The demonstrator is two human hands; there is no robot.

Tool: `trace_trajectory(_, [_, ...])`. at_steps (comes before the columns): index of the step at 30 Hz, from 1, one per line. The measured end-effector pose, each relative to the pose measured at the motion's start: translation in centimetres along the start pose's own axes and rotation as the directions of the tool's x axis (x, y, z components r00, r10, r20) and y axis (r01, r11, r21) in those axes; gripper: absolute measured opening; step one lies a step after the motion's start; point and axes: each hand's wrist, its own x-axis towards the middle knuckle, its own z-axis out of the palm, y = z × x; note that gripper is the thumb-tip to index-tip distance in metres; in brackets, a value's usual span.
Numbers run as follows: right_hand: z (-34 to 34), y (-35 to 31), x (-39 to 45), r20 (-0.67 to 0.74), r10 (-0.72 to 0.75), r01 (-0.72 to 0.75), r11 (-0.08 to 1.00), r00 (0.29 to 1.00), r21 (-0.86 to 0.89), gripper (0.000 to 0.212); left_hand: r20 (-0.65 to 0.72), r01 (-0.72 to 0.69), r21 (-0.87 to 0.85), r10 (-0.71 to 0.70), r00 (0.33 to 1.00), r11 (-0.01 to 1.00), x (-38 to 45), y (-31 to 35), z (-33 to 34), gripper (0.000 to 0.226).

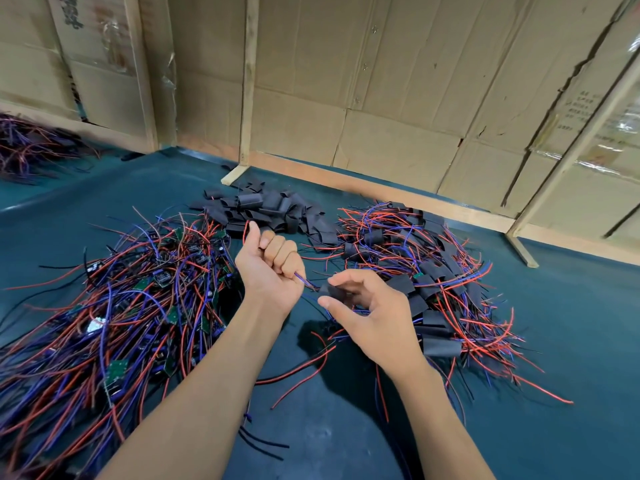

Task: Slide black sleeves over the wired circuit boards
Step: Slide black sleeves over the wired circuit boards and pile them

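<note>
My left hand is a closed fist around a bundle of red and purple wires that leads right toward my other hand. My right hand pinches a black sleeve between thumb and forefinger, at the end of those wires. The board on these wires is hidden. A heap of bare green circuit boards with wires lies to the left. Loose black sleeves are piled behind my hands. Boards wearing sleeves lie in a heap on the right.
The work surface is a dark teal mat. Cardboard walls with wooden battens close off the back. Another wire heap sits far left. Loose red and black wires trail between my forearms.
</note>
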Motion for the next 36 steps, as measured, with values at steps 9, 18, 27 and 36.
trace_trajectory(9, [1.4, 0.0, 0.0, -0.003, 0.098, -0.093, 0.95, 0.995, 0.298, 0.032, 0.038, 0.011, -0.084, -0.008, 0.999, 0.996, -0.3, 0.1, -0.1, 0.048])
trace_trajectory(18, [1.9, -0.4, 0.2, 0.091, 0.181, -0.2, 0.786, 0.979, 0.584, 0.035, 0.039, 0.038, -0.216, -0.03, 0.999, 0.976, -0.5, 0.2, -0.2, 0.053])
trace_trajectory(27, [1.9, -0.2, 0.4, 0.095, 0.223, -0.234, 0.755, 0.97, 0.612, 0.036, 0.015, -0.008, -0.212, 0.012, 1.0, 0.977, -0.3, 0.2, -0.2, 0.056])
trace_trajectory(36, [2.0, -0.3, 0.3, 0.123, 0.224, -0.251, 0.743, 0.967, 0.621, 0.032, -0.005, -0.014, -0.236, 0.014, 1.0, 0.972, -0.2, 0.2, -0.3, 0.054])
